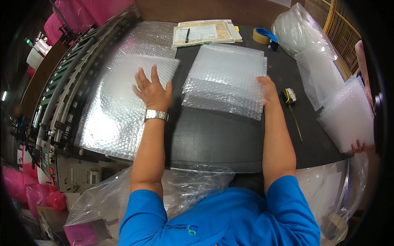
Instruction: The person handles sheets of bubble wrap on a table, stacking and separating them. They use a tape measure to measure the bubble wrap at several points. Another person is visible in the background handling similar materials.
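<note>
My left hand (152,91), a metal-band watch at its wrist, is open with fingers spread over a bubble wrap piece (123,76). That piece lies on a longer bubble wrap sheet (108,125) coming from the machine; whether my palm touches it I cannot tell. Right of it, a loose stack of bubble wrap pieces (225,67) rests on the dark table (213,141), its lower layers jutting toward me. My right hand (267,89) is curled at the stack's right edge, gripping it; the fingertips are partly hidden.
A roller machine (65,84) borders the left side. Papers with a pen (187,35), tape rolls (262,36) and a tape measure (289,96) lie on the table. At right, a co-worker's hand (358,146) holds bubble wrap (349,117) below a filled plastic bag (299,30).
</note>
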`<act>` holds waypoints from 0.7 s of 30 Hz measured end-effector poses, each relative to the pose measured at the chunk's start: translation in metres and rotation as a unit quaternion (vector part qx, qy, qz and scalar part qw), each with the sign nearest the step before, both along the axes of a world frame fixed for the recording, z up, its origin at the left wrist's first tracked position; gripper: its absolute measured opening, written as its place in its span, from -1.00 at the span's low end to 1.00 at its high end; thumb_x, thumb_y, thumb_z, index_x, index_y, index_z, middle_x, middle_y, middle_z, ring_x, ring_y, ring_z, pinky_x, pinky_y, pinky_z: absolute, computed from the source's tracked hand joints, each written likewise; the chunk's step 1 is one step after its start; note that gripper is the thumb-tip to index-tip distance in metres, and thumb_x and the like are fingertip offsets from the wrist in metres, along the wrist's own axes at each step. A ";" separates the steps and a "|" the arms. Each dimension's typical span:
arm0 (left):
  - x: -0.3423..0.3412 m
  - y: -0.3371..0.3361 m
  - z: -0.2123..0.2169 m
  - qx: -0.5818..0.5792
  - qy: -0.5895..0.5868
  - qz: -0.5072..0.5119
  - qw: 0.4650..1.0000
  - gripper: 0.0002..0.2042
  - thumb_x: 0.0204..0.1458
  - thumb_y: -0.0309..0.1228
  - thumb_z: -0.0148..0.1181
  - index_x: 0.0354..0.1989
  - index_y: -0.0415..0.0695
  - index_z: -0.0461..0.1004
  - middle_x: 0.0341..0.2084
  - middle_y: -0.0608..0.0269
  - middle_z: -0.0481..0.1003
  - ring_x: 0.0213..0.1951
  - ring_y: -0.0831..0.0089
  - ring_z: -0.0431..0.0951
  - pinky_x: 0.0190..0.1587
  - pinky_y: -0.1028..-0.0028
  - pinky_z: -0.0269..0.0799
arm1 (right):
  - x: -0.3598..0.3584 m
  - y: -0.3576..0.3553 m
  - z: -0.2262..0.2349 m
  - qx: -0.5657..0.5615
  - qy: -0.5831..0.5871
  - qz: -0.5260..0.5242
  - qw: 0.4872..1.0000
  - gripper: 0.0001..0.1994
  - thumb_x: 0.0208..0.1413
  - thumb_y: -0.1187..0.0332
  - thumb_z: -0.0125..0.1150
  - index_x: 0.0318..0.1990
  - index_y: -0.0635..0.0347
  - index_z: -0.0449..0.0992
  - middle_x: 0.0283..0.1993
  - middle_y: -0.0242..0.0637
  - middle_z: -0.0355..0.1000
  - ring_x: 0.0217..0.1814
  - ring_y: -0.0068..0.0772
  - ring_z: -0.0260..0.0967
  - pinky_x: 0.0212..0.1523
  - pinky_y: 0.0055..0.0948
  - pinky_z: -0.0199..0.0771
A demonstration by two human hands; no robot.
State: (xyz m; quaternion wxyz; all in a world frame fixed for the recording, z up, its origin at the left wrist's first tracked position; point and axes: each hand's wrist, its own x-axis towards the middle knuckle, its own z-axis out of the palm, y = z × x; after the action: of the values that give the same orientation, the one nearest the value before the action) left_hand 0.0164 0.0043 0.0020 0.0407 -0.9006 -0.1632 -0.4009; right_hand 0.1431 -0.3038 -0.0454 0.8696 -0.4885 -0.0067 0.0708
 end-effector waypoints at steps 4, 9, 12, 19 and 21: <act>0.007 0.018 -0.017 -0.118 0.311 0.029 0.942 -0.35 -0.17 0.00 0.08 0.14 0.01 0.13 0.18 -0.04 -0.03 0.21 0.11 -0.05 0.14 0.02 -0.12 | 0.013 -0.026 -0.006 0.182 0.039 0.062 0.981 -0.57 -0.13 0.38 0.00 -0.06 0.39 0.22 -0.18 -0.06 0.32 -0.23 -0.14 0.35 -0.22 -0.18 0.42; 0.006 -0.003 -0.026 -0.201 0.314 -0.184 0.909 -0.54 -0.05 -0.16 -0.01 0.02 -0.13 0.26 0.05 -0.09 0.19 0.09 0.00 0.15 0.10 0.19 0.05 | 0.002 -0.010 0.000 0.179 0.058 0.073 0.979 -0.58 -0.14 0.38 -0.01 -0.08 0.43 0.22 -0.15 -0.01 0.31 -0.18 -0.12 0.34 -0.16 -0.18 0.40; 0.009 0.006 -0.018 -0.301 0.119 -0.206 0.924 -0.56 -0.01 -0.21 -0.07 -0.01 -0.26 0.25 -0.01 -0.14 0.24 0.04 -0.04 0.20 0.08 0.24 0.11 | -0.005 0.002 0.003 0.084 0.055 0.126 0.987 -0.60 -0.15 0.45 -0.01 -0.07 0.39 0.23 -0.18 -0.04 0.31 -0.19 -0.20 0.33 -0.14 -0.23 0.38; 0.016 0.031 -0.018 -0.498 0.026 -0.135 0.856 -0.36 -0.03 -0.05 -0.03 0.09 -0.34 0.09 0.07 -0.22 0.12 0.10 0.02 0.16 0.12 0.28 0.05 | -0.036 0.038 0.026 -0.201 -0.057 0.164 0.964 -0.55 -0.17 0.50 0.02 -0.03 0.36 0.18 -0.18 -0.15 0.28 -0.22 -0.38 0.27 -0.14 -0.44 0.29; 0.019 0.028 -0.026 -0.581 0.086 -0.152 0.795 -0.30 -0.09 -0.07 0.08 0.10 -0.36 0.05 0.06 -0.20 0.14 0.10 0.10 0.18 0.10 0.30 0.07 | -0.041 0.042 0.035 -0.233 -0.038 0.183 0.954 -0.42 -0.20 0.50 0.05 0.08 0.35 0.06 -0.07 -0.11 0.23 -0.13 -0.33 0.25 -0.09 -0.44 0.26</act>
State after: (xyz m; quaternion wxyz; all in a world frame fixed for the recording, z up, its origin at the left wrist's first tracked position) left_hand 0.0353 0.0325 -0.0239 -0.5381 -0.7985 -0.2225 -0.1528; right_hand 0.1023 -0.2614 -0.0101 0.7026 -0.6707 -0.1122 0.2096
